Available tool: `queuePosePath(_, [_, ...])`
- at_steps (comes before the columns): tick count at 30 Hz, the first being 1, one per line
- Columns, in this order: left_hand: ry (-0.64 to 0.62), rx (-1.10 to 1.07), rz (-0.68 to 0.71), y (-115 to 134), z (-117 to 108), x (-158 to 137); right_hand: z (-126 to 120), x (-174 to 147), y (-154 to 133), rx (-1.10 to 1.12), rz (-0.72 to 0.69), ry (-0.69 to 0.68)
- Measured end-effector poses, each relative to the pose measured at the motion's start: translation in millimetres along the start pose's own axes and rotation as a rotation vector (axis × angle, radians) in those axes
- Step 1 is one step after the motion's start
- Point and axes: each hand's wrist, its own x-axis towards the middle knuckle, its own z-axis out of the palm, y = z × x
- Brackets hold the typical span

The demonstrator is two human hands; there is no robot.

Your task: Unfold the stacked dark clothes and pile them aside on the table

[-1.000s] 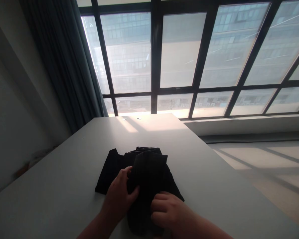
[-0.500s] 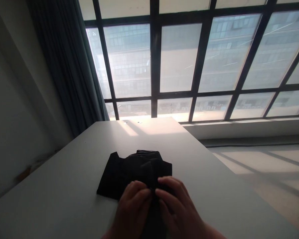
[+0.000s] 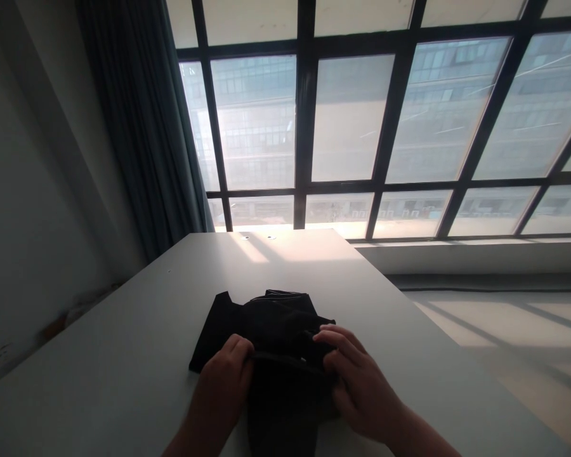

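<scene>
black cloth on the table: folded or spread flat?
Folded, bunched: the black fabric garment lies in overlapping layers on the grey table. Left hand and right hand each pinch a fold.

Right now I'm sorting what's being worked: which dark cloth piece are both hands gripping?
The nearer garment, bunched between the left hand and right hand; the flat black piece behind lies untouched.

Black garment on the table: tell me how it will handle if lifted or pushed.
The black garment lies in soft folds and bunches between the left hand and right hand, so it will probably droop when lifted. It looks thin, so likely light. Pushed across the smooth table, it would likely crumple, not roll.
</scene>
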Motion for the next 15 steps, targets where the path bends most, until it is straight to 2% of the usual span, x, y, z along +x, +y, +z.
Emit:
queuePosePath(3, [0.09,-0.217,-0.096,-1,-8,0,7,3,-12,0.003,-0.002,-0.101])
queuePosePath(7, [0.06,-0.875,-0.281,-4,-4,2,17,3,-20,0.052,0.009,-0.162])
queuePosePath(10, [0.056,-1.269,-0.398,-4,5,2,22,0,-21,0.101,0.066,-0.122])
queuePosePath(12, [0.043,-1.382,-0.431,-1,10,2,24,-3,-20,0.101,0.111,-0.089])
queuePosePath(15, [0.005,-1.399,-0.391,4,10,2,19,-2,-17,0.079,0.151,-0.028])
